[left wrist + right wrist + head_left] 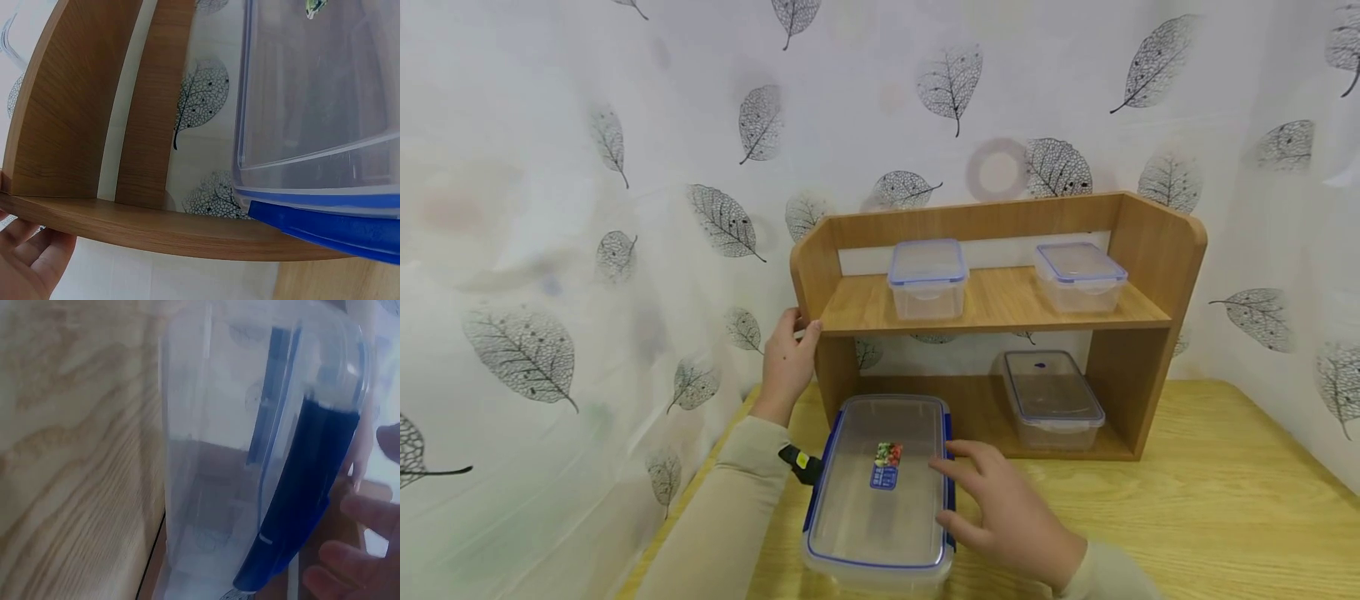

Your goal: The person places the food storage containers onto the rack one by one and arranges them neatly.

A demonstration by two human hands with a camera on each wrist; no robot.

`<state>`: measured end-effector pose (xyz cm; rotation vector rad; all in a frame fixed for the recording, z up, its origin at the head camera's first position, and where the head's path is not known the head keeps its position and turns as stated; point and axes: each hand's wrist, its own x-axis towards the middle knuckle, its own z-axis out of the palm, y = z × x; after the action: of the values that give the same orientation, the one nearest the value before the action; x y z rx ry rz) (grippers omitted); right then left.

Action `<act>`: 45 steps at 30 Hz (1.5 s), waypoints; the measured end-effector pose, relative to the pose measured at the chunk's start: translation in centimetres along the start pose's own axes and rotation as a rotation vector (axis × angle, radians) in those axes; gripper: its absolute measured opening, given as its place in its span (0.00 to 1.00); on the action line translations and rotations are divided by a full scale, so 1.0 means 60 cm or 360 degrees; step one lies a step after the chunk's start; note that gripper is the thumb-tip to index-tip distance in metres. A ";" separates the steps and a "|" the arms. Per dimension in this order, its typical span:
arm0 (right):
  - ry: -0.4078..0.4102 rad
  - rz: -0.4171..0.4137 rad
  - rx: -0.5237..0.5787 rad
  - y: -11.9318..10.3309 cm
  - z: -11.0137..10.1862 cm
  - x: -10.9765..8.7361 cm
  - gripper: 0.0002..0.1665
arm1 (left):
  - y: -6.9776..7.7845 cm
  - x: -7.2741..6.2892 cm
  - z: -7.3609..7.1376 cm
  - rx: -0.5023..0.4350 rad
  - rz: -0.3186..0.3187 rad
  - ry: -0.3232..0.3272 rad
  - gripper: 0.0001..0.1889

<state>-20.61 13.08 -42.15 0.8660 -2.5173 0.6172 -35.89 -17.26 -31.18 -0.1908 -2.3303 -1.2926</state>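
Note:
My left hand (790, 362) grips the left side panel of a two-tier wooden shelf (1000, 323), its thumb near the front edge. In the left wrist view the fingers (53, 256) lie along the panel's outer face. A large clear food container (880, 525) with blue side clips and a small label on its lid stands before the shelf's left half, its far end at the lower compartment. Fingers spread, my right hand (1003, 508) hovers at the container's right edge. The right wrist view shows its fingertips beside a dark blue clip (306, 481).
Two small clear containers with lids, one at left (927, 279) and one at right (1080, 279), sit on the upper tier. A medium lidded container (1052, 396) stands at the lower tier's right. Leaf-patterned cloth (625, 292) surrounds the wooden table (1232, 492).

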 end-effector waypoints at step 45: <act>-0.0222 -0.0950 -0.0160 -0.046 0.021 -0.022 0.29 | -0.005 0.004 -0.002 0.0044 0.0034 -0.0044 0.26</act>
<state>-18.16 11.06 -43.07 1.5708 -2.2018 0.2359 -36.12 -17.54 -31.24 -0.2256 -2.3616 -1.2539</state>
